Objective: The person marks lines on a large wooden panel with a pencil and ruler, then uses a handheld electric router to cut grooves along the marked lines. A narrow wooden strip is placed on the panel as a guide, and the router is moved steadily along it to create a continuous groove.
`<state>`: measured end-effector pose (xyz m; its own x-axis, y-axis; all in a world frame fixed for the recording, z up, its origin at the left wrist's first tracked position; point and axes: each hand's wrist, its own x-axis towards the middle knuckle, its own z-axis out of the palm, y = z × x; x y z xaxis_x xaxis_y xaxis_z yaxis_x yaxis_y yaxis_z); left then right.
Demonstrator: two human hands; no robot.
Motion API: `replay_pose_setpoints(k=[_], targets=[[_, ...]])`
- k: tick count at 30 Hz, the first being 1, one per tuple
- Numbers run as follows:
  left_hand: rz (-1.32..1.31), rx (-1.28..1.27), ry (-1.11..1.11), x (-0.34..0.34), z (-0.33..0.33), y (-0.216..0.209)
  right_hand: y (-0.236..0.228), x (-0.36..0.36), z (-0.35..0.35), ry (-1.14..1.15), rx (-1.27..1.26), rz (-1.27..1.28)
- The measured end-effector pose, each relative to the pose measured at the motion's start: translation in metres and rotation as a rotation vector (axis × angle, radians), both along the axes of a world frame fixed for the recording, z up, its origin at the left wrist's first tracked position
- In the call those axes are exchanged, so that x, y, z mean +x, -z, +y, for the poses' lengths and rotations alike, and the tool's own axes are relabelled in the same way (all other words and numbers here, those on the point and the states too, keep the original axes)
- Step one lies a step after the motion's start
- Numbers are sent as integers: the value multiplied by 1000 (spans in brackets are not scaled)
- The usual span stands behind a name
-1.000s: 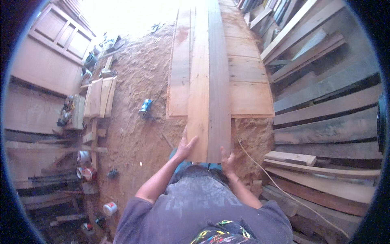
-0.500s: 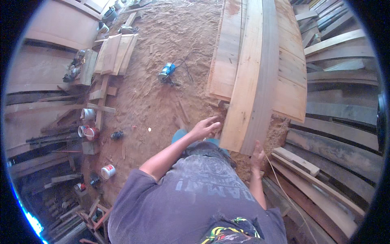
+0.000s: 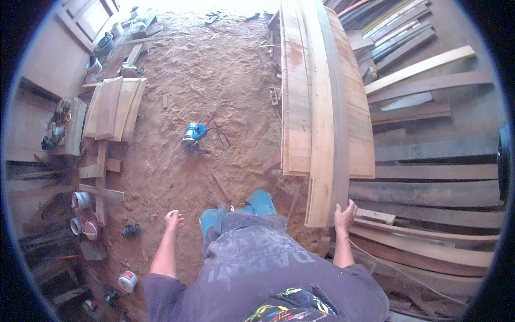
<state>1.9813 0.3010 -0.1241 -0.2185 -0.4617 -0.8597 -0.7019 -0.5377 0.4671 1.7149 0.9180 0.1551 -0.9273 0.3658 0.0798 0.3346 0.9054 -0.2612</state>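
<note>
My left hand [image 3: 173,219] hangs over the dirt floor on the left, away from the planks. Its fingers are curled in, with nothing visible in them. My right hand [image 3: 345,214] is at the near right corner of a long greyish plank [image 3: 339,177]. Its thumb side is against or very close to the plank's edge, with the fingers up and slightly apart, not wrapped round it. A paler plank [image 3: 320,188] lies alongside the grey one. Both rest lengthwise on a stack of wide reddish boards [image 3: 296,155] and jut out toward me.
A blue power tool [image 3: 192,134] with a dark cord lies on the dirt floor ahead. Stacked timber [image 3: 429,173] lines the right side. Short boards [image 3: 110,110] and buckets [image 3: 92,229] stand at left. A white tub [image 3: 127,281] sits near my left elbow.
My left hand has moved left, away from the plank ends, and its fingers have curled. My right hand stays by the grey plank's corner. The view and my body have turned rightward.
</note>
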Motion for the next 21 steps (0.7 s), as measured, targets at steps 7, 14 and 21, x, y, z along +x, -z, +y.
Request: replay_pose_setpoints(k=[7, 14, 21], targets=[[125, 102, -183, -5, 3, 13, 4, -107, -190, -505, -448, -60], [231, 73, -63, -36, 58, 20, 78, -122, -309, -859, -564, -441], [-219, -167, 176, -77, -12, -4, 165, -156, -430, -1064, -463, -772]])
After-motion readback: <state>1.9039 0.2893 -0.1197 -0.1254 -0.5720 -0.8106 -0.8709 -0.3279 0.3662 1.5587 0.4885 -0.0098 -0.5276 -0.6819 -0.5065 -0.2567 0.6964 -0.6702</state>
